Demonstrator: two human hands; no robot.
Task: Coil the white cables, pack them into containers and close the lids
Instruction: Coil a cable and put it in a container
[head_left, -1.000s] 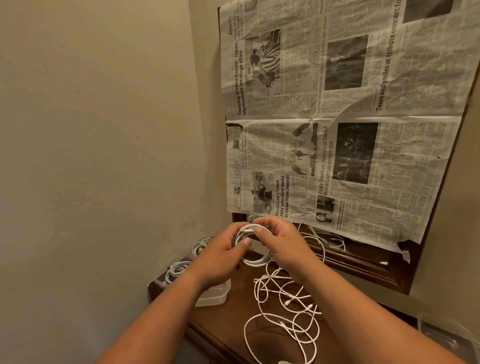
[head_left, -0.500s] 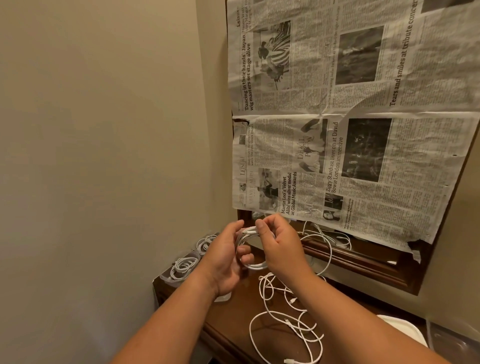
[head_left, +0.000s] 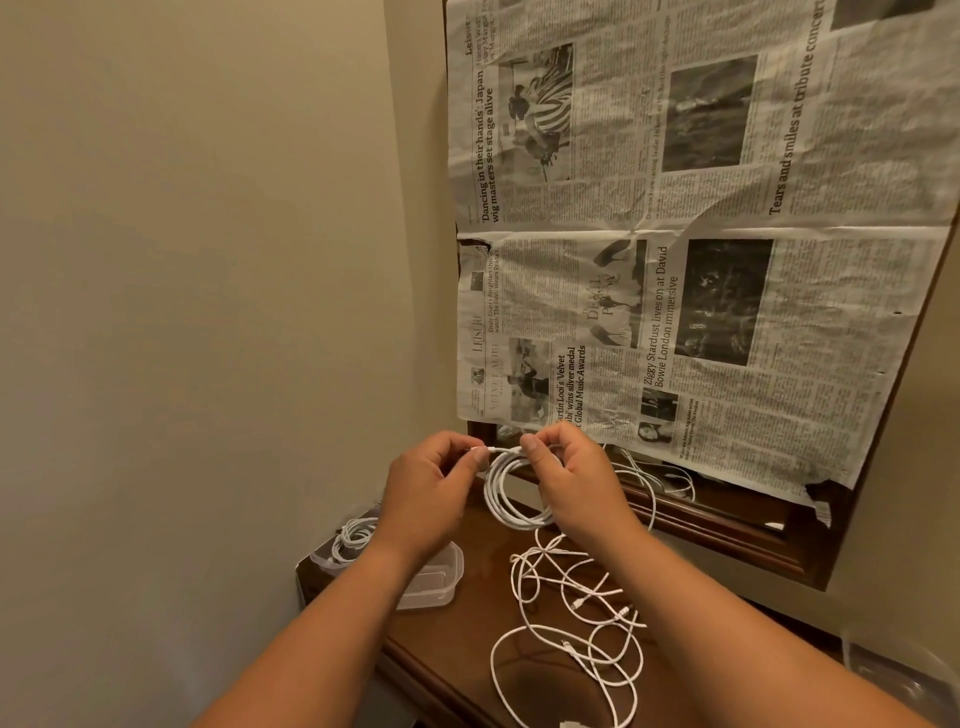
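Note:
A coiled white cable (head_left: 506, 493) hangs upright above the dark wooden table (head_left: 467, 649). My right hand (head_left: 576, 483) pinches the top of the coil between thumb and fingers. My left hand (head_left: 431, 493) grips the cable's free end, pulled out a little to the left of the coil. Several loose white cables (head_left: 576, 613) lie tangled on the table below my hands. A clear plastic container (head_left: 441, 577) stands under my left wrist. Another coiled cable (head_left: 353, 538) rests in a container at the table's far left corner.
A newspaper (head_left: 701, 234) covers the mirror on the wall behind the table; its wooden frame (head_left: 727, 540) runs along the back. More white cable (head_left: 670, 478) lies by the frame. Clear plastic (head_left: 898, 680) shows at the lower right. A beige wall stands at the left.
My left hand has let go of the coil's side and now pulls the cable's end out to the left. The coil hangs from my right hand. The camera view shifted slightly.

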